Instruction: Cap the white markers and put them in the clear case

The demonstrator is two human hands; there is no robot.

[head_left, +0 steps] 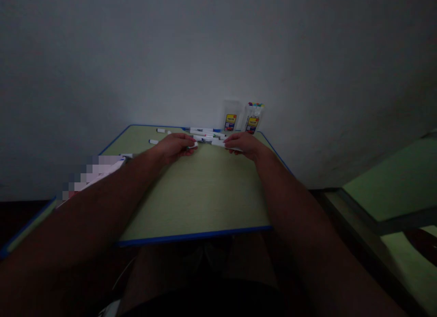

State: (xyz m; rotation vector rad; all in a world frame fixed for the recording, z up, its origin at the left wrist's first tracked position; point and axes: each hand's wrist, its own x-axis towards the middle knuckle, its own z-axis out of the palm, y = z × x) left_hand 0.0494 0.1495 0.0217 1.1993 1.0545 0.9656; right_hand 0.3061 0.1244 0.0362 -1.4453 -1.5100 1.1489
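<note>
Both my arms reach across a small green table point(198, 194) with a blue rim. My left hand point(175, 147) is closed around a white marker whose tip shows at its right side. My right hand point(245, 144) is closed on another white marker point(218, 143) that points left toward my left hand. Several more white markers point(205, 133) lie loose just behind my hands, near the table's far edge.
Two clear plastic marker cases point(231, 116) point(253, 117) stand upright at the far right corner against the white wall. Loose caps or short markers point(153, 141) lie at the far left. A blurred patch covers something at the table's left edge. Another green surface point(399, 185) sits to the right.
</note>
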